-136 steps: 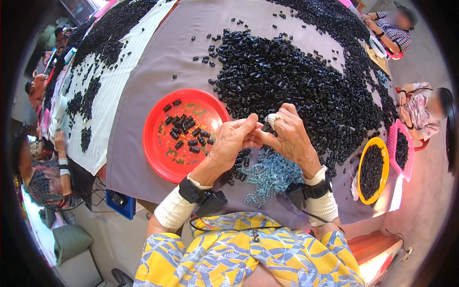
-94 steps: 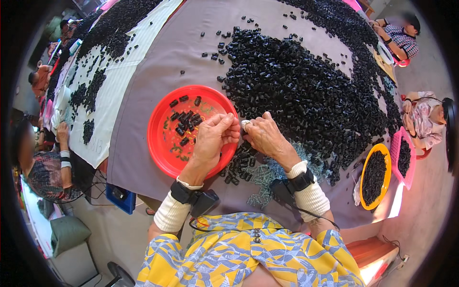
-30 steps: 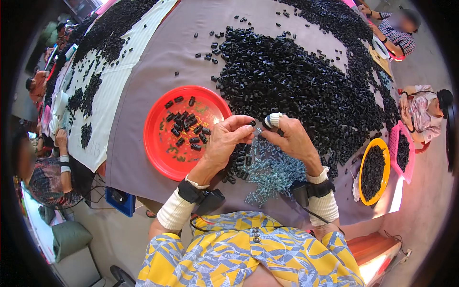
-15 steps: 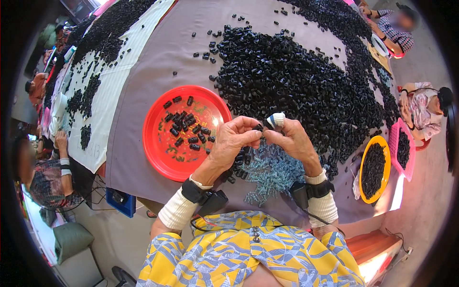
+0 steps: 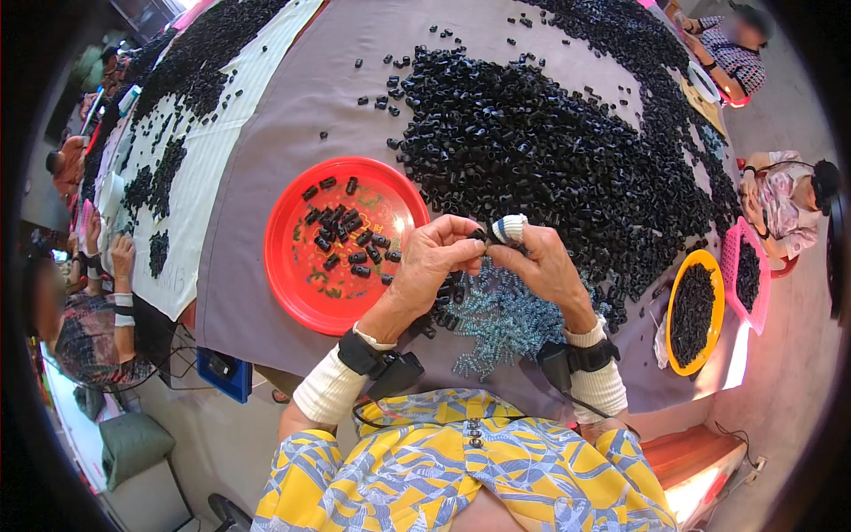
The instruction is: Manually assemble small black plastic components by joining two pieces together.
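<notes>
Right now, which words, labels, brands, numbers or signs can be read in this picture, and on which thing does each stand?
I describe markings without copying them.
Round red plastic tray: small yellow printed characters inside, among short black cylindrical pieces.
Long white fabric cloth at the left: faint handwritten marks near its lower edge.
I can make out no other writing; distant details are too small or blurred.

Red plate [image 5: 355,312], left of centre: smooth glossy plastic. Black pieces [image 5: 532,151], upper centre: shiny, plastic-looking. Blue coils [image 5: 501,324], centre: shiny, metal or plastic unclear. Grey table cover [image 5: 232,266]: matt cloth. White wristbands [image 5: 328,390], lower centre: ribbed knit.
</notes>
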The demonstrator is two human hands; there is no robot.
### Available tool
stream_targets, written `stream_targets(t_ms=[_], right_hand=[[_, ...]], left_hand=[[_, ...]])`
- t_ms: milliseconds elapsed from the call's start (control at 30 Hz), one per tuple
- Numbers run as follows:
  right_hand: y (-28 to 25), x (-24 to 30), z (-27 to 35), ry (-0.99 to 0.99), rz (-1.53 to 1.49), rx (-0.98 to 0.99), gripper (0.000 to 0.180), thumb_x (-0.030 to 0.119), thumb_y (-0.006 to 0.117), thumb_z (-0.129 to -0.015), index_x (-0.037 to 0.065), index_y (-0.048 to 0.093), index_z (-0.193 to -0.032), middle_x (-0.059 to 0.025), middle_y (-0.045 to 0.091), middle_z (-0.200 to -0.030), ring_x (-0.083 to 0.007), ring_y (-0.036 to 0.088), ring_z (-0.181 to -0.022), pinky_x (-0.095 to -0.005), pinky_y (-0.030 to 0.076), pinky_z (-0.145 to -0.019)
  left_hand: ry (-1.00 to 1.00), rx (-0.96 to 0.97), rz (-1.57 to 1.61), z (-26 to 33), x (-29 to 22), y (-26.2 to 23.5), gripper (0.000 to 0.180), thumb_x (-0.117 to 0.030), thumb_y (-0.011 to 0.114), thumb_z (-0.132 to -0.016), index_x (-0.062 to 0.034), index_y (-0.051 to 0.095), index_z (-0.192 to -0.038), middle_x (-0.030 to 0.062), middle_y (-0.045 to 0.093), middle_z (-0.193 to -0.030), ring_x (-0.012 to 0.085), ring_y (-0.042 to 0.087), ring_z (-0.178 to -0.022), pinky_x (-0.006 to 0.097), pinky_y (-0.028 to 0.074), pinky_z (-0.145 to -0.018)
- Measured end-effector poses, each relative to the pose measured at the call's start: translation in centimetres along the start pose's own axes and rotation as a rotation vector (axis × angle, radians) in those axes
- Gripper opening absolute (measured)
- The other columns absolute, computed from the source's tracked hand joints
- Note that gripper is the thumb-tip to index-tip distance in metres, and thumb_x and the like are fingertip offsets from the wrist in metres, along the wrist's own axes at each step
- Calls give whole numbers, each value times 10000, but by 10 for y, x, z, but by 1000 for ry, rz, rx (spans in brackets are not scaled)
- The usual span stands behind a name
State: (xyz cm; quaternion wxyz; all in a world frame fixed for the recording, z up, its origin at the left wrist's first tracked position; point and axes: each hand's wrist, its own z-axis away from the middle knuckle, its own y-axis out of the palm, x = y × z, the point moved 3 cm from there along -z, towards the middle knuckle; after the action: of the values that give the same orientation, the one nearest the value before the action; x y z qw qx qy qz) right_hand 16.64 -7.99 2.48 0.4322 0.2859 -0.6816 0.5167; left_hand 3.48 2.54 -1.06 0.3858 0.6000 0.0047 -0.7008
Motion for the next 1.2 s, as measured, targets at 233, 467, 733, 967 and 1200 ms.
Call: stream_targets(t_ms=[233, 467, 733, 967, 1200], right_hand=[[-4, 2, 11, -127, 111, -86, 151, 116, 687, -771, 27, 645, -886, -135, 623, -789, -295, 585, -736, -359, 456, -632], [-6, 4, 16, -168, 161, -149, 162, 131, 665, -803, 4, 635, -899, -134, 632, -783, -275, 601, -730, -352, 460, -626], [4, -7, 15, 106, -2, -53, 216, 199, 623, -870, -4, 599, -803, -130, 604, -666, -227, 593, -563, -337, 434, -521], [3, -6, 19, -98, 284, -42, 186, 201, 665, -804, 28, 596, -797, -138, 572, -682, -320, 539, -650, -414, 405, -596], [1, 6, 16, -66, 179, -131, 185, 186, 668, -812, 20, 589, -793, -152, 561, -692, -333, 519, -646, -409, 396, -602]], left_hand=[[10, 0, 19, 3, -2, 8, 204, -43, 652, -847, -6, 582, -1035, 45, 642, -853, 117, 626, -704, 248, 529, -664], [148, -15, -93, 3, -2, 12, 196, -21, 647, -837, 3, 590, -1023, 30, 635, -818, 93, 612, -700, 218, 499, -653], [250, -87, -224, 7, -8, 22, 187, -25, 624, -847, 29, 581, -1020, 7, 611, -782, 48, 565, -688, 185, 462, -629], [153, -118, -52, 2, -2, 5, 201, -46, 645, -849, 1, 587, -1036, 38, 645, -819, 100, 627, -720, 244, 521, -682], [56, -96, 87, 4, 0, 7, 229, -43, 648, -851, 1, 571, -1062, 59, 653, -831, 126, 640, -726, 267, 538, -685]])
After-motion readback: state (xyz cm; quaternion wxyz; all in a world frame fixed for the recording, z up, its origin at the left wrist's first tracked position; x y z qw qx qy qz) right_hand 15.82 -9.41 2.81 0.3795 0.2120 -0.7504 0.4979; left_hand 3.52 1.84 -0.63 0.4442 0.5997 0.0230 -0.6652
